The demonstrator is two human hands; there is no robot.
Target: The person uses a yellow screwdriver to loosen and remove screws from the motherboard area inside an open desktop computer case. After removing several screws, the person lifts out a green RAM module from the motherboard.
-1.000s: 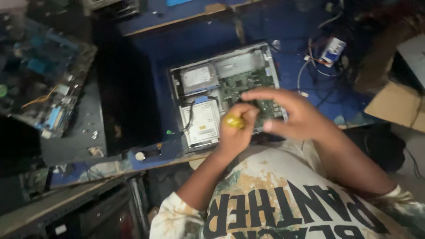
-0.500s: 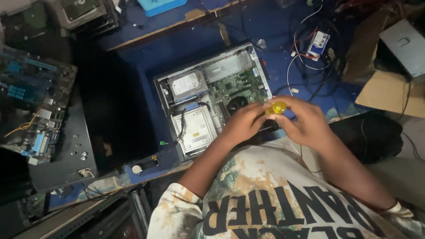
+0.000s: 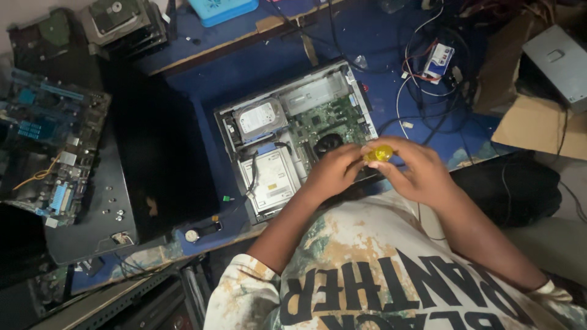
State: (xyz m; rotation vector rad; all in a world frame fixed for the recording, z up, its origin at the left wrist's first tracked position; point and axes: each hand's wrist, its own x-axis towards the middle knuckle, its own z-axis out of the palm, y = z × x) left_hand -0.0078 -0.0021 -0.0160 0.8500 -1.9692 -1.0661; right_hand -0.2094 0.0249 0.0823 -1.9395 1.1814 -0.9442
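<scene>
- The left hand [image 3: 333,174] and the right hand [image 3: 413,171] meet over the near edge of an open desktop computer case [image 3: 293,137] that lies flat on a blue surface [image 3: 202,104].
- Between them sits a small yellow screwdriver handle [image 3: 379,153], rounded and translucent; the fingers of both hands are curled closed around it, the left from its left side and the right from its right and below. The shaft of the tool is hidden by the fingers.
- The handle hovers above the case's front right corner, close to the black round cooling fan [image 3: 328,143] on the green motherboard [image 3: 330,119].
- Inside the case, a silver hard drive [image 3: 260,118] lies at the back left, and a pale optical drive [image 3: 273,179] sits in front of it, just left of the left hand.
- Left of the case lies a black flat panel [image 3: 162,153], with a grey metal plate [image 3: 92,220] dotted with small screws beside it.
- Further left, a bare blue motherboard [image 3: 52,140] rests tilted, well apart from the hands.
- A tangle of cables [image 3: 428,91] spreads over the surface to the right of the case, near a piece of brown cardboard [image 3: 538,125] and a grey metal box [image 3: 559,58].
- A light blue tray [image 3: 221,9] sits at the far edge of the surface.
</scene>
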